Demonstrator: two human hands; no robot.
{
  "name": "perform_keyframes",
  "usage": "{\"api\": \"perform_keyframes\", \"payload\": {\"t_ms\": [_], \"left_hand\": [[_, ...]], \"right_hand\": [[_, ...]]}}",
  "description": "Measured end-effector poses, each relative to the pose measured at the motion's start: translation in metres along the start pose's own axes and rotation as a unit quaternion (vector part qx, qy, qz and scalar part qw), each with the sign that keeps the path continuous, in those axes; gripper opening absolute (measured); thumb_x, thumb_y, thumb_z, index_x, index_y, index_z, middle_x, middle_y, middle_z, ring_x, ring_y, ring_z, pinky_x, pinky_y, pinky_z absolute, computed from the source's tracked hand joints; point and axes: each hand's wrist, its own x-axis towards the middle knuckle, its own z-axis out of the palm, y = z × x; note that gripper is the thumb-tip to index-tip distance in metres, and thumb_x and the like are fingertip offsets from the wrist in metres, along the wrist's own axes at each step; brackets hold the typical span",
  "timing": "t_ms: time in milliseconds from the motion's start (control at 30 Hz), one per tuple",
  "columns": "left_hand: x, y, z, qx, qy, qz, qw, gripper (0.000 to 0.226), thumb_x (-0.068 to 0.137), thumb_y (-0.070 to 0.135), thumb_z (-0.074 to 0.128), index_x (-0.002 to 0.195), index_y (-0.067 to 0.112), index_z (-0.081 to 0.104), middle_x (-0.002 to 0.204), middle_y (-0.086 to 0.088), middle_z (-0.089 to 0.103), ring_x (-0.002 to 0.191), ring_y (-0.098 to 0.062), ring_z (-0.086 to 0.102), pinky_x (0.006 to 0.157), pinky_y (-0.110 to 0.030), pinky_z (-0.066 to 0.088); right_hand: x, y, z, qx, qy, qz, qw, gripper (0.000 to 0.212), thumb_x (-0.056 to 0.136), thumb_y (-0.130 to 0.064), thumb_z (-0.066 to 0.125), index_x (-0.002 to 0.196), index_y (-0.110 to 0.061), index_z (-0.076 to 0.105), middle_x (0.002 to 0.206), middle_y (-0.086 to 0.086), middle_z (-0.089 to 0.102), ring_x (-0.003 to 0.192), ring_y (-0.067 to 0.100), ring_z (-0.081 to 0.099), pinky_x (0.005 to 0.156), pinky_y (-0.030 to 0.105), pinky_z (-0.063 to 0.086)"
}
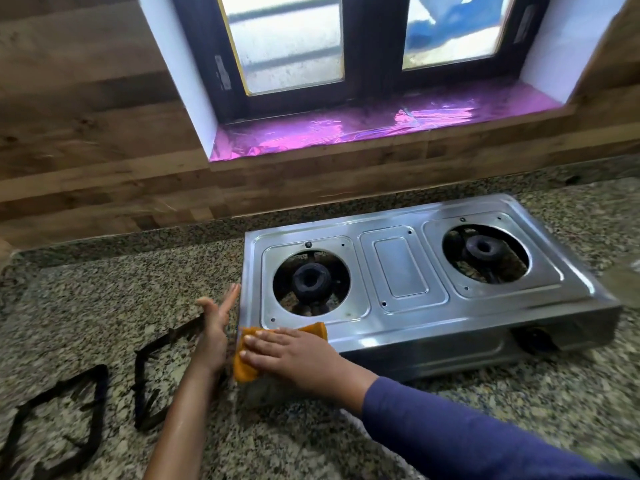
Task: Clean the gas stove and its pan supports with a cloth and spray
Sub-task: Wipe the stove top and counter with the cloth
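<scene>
A steel two-burner gas stove (pixel 401 268) sits on the granite counter with both burner wells bare. My right hand (pixel 291 358) lies flat, fingers straight, pressing an orange cloth (pixel 247 367) onto the stove's front left corner. Just left of that corner my left hand (pixel 216 323) stands on edge with straight fingers, its fingertips by the stove's left side. Two black pan supports lie on the counter to the left, one (pixel 152 379) partly behind my left forearm and one (pixel 59 420) nearer the left edge. No spray bottle is in view.
The granite counter (pixel 450 403) runs to a wood-panelled wall. A window with a shiny pink-lined sill (pixel 346 128) is above the stove. A blurred pale object (pixel 627 282) shows at the right edge.
</scene>
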Motion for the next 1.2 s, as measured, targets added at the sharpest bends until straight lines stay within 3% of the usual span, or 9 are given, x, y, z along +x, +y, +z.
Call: {"api": "perform_keyframes", "payload": {"t_ms": [167,267,433,500,600,667,833,1033,1200], "left_hand": [[-0.002,-0.016,0.025,0.276,0.039,0.069,0.958,0.11,0.072,0.091,0.003,0.153,0.019,0.022,0.161,0.006,0.01,0.146,-0.002,-0.002,0.118,-0.027,0.002],[-0.009,-0.031,0.035,0.415,0.065,0.113,0.9,0.091,0.085,0.075,0.0,0.153,0.017,0.015,0.16,0.007,0.004,0.147,-0.006,-0.004,0.117,-0.027,0.005],[-0.007,-0.032,0.036,0.457,0.073,0.118,0.878,0.086,0.089,0.067,0.001,0.154,0.013,0.015,0.162,0.003,0.004,0.149,-0.01,-0.004,0.119,-0.033,0.008],[-0.006,-0.033,0.036,0.475,0.074,0.115,0.869,0.085,0.089,0.065,0.003,0.154,0.012,0.015,0.163,0.001,0.005,0.149,-0.012,-0.002,0.121,-0.036,0.012],[-0.004,-0.034,0.036,0.49,0.075,0.108,0.862,0.085,0.088,0.064,0.004,0.155,0.011,0.013,0.163,0.0,0.003,0.15,-0.013,-0.003,0.12,-0.036,0.011],[-0.004,-0.034,0.037,0.489,0.075,0.107,0.863,0.085,0.088,0.063,0.003,0.155,0.012,0.012,0.163,0.0,0.002,0.15,-0.012,-0.005,0.12,-0.035,0.009],[-0.004,-0.033,0.037,0.489,0.071,0.109,0.863,0.082,0.089,0.061,0.004,0.155,0.013,0.012,0.163,0.001,0.002,0.149,-0.01,-0.008,0.122,-0.037,0.009],[-0.004,-0.035,0.035,0.475,0.071,0.095,0.872,0.077,0.09,0.062,0.003,0.155,0.02,0.005,0.163,0.006,-0.004,0.148,-0.007,-0.015,0.122,-0.036,0.01],[-0.004,-0.034,0.034,0.451,0.071,0.095,0.884,0.074,0.092,0.061,0.008,0.155,0.022,0.005,0.161,0.01,-0.007,0.147,-0.004,-0.015,0.119,-0.03,0.009]], "right_hand": [[-0.088,0.025,-0.008,-0.003,0.083,0.099,0.992,0.057,0.087,-0.017,0.049,0.144,-0.023,0.046,0.151,-0.001,0.042,0.138,0.016,0.042,0.11,0.033,0.038],[-0.146,0.045,-0.025,-0.003,0.128,0.207,0.97,0.065,0.075,-0.019,0.046,0.14,-0.02,0.052,0.149,0.0,0.044,0.136,0.017,0.044,0.11,0.034,0.039],[-0.171,0.06,-0.04,-0.007,0.121,0.393,0.912,0.055,0.094,-0.04,0.037,0.141,-0.015,0.051,0.149,0.002,0.041,0.136,0.022,0.045,0.114,0.031,0.023],[-0.159,0.059,-0.039,-0.033,0.072,0.376,0.923,0.062,0.097,-0.048,0.026,0.147,-0.014,0.04,0.154,0.003,0.03,0.142,0.024,0.034,0.116,0.03,0.014],[-0.136,0.058,-0.045,-0.008,-0.014,0.33,0.944,0.081,0.087,-0.064,-0.009,0.155,-0.021,0.003,0.157,-0.007,-0.009,0.149,0.012,-0.005,0.118,0.025,-0.006],[-0.118,0.068,-0.047,0.01,-0.039,0.341,0.939,0.081,0.086,-0.067,-0.009,0.154,-0.023,-0.007,0.156,-0.008,-0.02,0.147,0.009,-0.016,0.117,0.026,-0.01],[-0.066,0.129,-0.048,-0.005,-0.016,0.376,0.927,0.062,0.103,-0.043,0.02,0.155,-0.018,-0.003,0.161,-0.002,-0.013,0.149,0.014,-0.011,0.12,0.034,-0.005],[-0.002,0.212,-0.059,-0.036,-0.018,0.368,0.929,0.062,0.104,-0.041,0.024,0.156,-0.016,0.003,0.163,0.004,-0.004,0.15,0.016,-0.004,0.119,0.036,-0.001],[0.062,0.222,-0.06,-0.042,-0.039,0.307,0.95,0.059,0.104,-0.04,0.025,0.156,-0.016,0.007,0.164,0.004,0.001,0.15,0.017,-0.001,0.12,0.037,-0.001]]}}
